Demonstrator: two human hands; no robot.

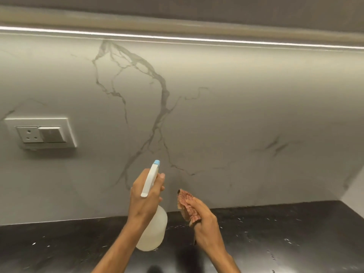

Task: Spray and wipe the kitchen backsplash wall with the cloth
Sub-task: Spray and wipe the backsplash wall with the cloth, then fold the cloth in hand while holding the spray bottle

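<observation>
The backsplash wall (pixel 216 115) is pale marble with grey veins and fills most of the view. My left hand (pixel 142 200) grips a translucent white spray bottle (pixel 152 231) by its neck, fingers around the trigger. Its blue-tipped nozzle (pixel 157 162) points up toward the wall, a short way off it. To the right, my right hand (pixel 204 223) is closed on a crumpled reddish checked cloth (pixel 186 203). The cloth is held low, just above the counter and in front of the wall's bottom edge.
A black speckled countertop (pixel 285 233) runs along the bottom. A white socket and switch plate (pixel 42 133) is set in the wall at the left. A lit strip (pixel 177 37) runs under the upper cabinet. At the right the wall turns a corner (pixel 352 190).
</observation>
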